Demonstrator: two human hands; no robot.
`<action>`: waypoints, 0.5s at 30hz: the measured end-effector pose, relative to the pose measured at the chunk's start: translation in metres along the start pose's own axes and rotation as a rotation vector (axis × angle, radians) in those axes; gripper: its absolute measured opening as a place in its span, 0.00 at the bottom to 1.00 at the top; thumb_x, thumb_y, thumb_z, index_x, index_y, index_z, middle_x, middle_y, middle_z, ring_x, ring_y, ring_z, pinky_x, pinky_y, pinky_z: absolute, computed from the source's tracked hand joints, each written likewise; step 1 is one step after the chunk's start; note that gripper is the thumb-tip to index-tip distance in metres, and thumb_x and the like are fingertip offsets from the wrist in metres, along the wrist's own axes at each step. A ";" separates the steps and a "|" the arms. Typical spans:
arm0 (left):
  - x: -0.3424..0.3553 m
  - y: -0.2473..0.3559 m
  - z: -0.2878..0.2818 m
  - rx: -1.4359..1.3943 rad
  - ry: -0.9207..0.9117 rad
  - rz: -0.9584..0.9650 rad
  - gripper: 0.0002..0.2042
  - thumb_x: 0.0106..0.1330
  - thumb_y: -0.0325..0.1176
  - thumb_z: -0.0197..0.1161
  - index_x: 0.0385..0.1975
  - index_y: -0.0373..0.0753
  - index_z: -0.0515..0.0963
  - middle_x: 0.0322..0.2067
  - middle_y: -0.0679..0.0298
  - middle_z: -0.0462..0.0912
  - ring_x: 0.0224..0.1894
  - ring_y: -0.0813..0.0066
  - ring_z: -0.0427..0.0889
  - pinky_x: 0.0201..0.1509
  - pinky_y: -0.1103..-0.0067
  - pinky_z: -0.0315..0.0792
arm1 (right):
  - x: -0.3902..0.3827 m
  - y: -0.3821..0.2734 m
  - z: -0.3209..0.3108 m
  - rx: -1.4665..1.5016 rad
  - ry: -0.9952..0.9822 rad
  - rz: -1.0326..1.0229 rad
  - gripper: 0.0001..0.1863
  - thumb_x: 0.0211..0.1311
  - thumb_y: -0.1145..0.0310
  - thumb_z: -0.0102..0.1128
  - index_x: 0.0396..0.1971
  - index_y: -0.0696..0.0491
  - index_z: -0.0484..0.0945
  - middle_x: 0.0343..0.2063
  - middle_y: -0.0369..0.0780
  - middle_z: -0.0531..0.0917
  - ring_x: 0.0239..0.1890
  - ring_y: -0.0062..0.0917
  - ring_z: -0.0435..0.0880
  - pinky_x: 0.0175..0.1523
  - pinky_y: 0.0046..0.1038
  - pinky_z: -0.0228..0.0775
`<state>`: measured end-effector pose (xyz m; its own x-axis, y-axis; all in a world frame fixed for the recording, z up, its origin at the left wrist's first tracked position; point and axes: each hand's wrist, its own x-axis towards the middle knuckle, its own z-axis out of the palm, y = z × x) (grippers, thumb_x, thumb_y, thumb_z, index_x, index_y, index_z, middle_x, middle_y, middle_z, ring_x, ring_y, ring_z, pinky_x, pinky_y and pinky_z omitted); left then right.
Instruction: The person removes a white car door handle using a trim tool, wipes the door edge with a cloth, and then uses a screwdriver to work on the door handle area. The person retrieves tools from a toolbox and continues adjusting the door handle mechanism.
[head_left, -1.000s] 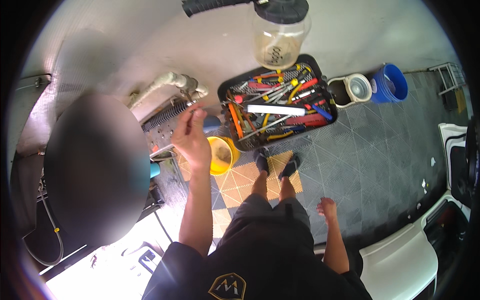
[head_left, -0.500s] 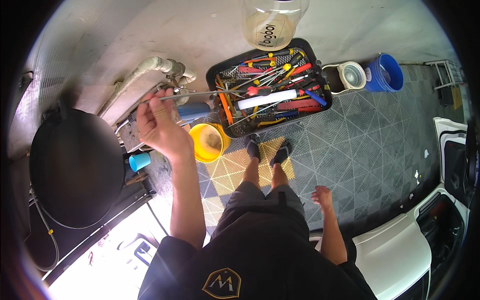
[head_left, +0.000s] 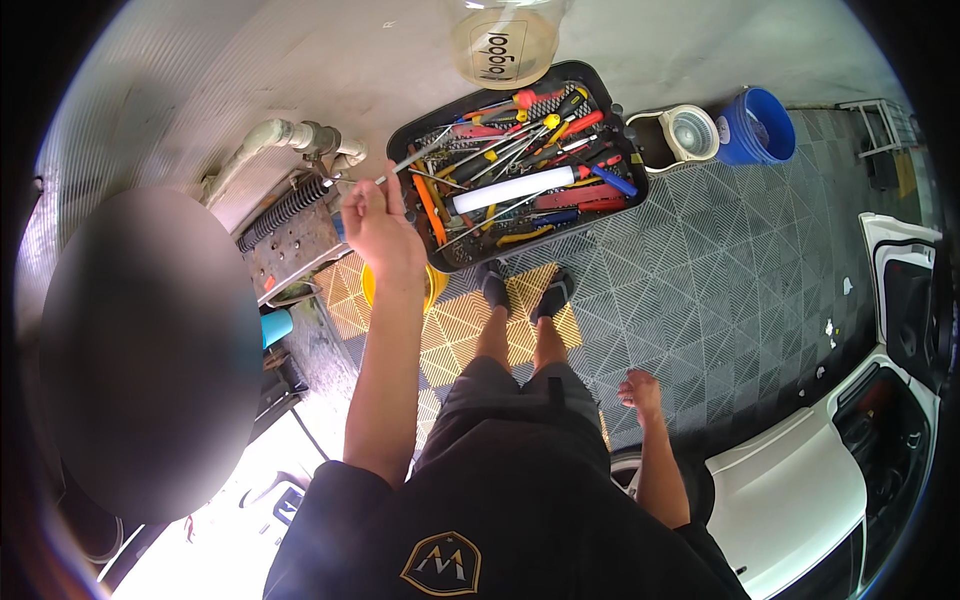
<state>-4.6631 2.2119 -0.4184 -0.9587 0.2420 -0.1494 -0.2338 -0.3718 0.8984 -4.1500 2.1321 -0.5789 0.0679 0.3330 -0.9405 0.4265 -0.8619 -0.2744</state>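
My left hand [head_left: 385, 230] is at the left edge of a black tool tray [head_left: 592, 232]. Its fingers pinch the end of a long metal shaft [head_left: 420, 152], which slants up over the tray toward a red handle [head_left: 526, 98]; it looks like a long screwdriver. Several screwdrivers and pliers lie jumbled in the tray. Across them rests a white tube-shaped lamp [head_left: 512, 189], beside a blue handle [head_left: 614, 181]. An orange-handled tool [head_left: 430, 211] lies at the left side. Low at my right side hangs my right hand [head_left: 642, 392], fingers curled, with nothing visible in it.
A clear jar [head_left: 500, 45] stands behind the tray. To its right are a white tub [head_left: 692, 135] and a blue bucket [head_left: 752, 130]. A yellow bucket [head_left: 435, 288] is partly behind my left forearm. Pipes [head_left: 290, 135], a large blurred dark shape [head_left: 150, 350] and a white car [head_left: 800, 490] flank me.
My left hand has moved right and a little down, to the tray's edge. The screwdriver's red handle has swung up to the tray's far side. The right hand has barely moved.
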 end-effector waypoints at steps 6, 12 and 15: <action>0.016 -0.047 -0.058 0.047 0.123 -0.376 0.08 0.77 0.26 0.53 0.50 0.32 0.67 0.48 0.52 0.76 0.55 0.55 0.82 0.63 0.69 0.80 | 0.004 0.006 0.001 0.021 -0.020 -0.019 0.17 0.66 0.61 0.55 0.49 0.55 0.78 0.30 0.39 0.84 0.27 0.25 0.83 0.33 0.30 0.74; 0.041 -0.048 -0.076 0.275 -0.170 -0.738 0.22 0.77 0.32 0.50 0.67 0.34 0.58 0.61 0.43 0.71 0.60 0.52 0.79 0.61 0.67 0.77 | 0.011 -0.001 -0.001 0.013 -0.042 -0.053 0.16 0.67 0.61 0.54 0.49 0.54 0.79 0.29 0.39 0.84 0.27 0.24 0.83 0.31 0.28 0.73; 0.041 -0.043 -0.066 0.188 -0.249 -0.672 0.26 0.78 0.34 0.48 0.72 0.36 0.53 0.64 0.45 0.68 0.64 0.51 0.76 0.64 0.66 0.74 | 0.011 -0.005 0.000 0.006 -0.051 -0.077 0.16 0.68 0.61 0.54 0.49 0.54 0.79 0.28 0.39 0.83 0.27 0.24 0.83 0.32 0.28 0.73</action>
<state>-4.7026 2.1783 -0.4907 -0.5484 0.5681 -0.6136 -0.7041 0.0822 0.7053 -4.1513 2.1405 -0.5881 -0.0113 0.3785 -0.9255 0.4229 -0.8369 -0.3474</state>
